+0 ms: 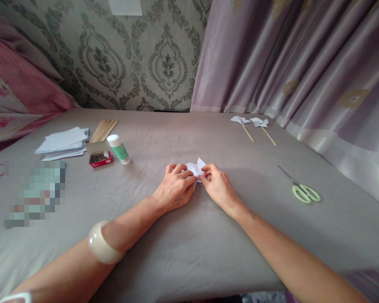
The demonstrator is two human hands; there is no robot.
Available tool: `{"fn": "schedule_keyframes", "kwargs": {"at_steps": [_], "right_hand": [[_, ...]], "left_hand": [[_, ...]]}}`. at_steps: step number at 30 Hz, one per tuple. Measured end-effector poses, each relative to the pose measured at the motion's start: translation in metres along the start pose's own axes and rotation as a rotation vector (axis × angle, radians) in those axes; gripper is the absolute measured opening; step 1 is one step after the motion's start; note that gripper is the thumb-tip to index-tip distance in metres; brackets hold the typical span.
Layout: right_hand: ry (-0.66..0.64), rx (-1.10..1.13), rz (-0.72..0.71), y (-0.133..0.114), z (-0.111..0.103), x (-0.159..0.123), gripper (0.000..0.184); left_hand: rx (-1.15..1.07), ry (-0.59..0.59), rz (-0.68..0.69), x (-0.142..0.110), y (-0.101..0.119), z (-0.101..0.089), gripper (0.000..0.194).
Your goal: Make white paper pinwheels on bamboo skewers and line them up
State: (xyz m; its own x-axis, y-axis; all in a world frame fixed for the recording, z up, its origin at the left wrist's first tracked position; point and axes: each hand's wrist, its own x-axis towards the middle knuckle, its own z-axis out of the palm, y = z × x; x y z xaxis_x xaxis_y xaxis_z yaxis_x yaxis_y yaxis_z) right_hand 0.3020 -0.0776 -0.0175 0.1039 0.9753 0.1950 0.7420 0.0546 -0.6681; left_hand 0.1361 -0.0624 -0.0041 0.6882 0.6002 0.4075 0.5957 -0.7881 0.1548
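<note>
A small folded white paper piece [196,168] lies on the grey cloth-covered table [183,244], near its middle. My left hand [176,187] presses down on the paper's left side with its fingers curled over it. My right hand [217,186] pinches the paper's right edge between thumb and fingertips. Most of the paper is hidden under both hands; only its upper points show. A pale bangle [101,244] sits on my left forearm.
At the back left are a stack of white paper sheets [64,142], wooden sticks [103,128], a red box of pins [99,157] and a glue bottle [120,149]. Two paper pinwheels on sticks [252,126] lie at the back right. Green-handled scissors [303,190] lie to the right.
</note>
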Motion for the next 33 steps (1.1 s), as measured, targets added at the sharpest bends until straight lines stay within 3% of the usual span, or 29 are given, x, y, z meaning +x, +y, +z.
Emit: {"fn": "schedule_keyframes", "kwargs": {"at_steps": [33], "right_hand": [[-0.037, -0.141, -0.096, -0.0010, 0.0012, 0.0035, 0.009]], "left_hand": [[0.003, -0.015, -0.002, -0.0009, -0.0009, 0.0016, 0.024]]}}
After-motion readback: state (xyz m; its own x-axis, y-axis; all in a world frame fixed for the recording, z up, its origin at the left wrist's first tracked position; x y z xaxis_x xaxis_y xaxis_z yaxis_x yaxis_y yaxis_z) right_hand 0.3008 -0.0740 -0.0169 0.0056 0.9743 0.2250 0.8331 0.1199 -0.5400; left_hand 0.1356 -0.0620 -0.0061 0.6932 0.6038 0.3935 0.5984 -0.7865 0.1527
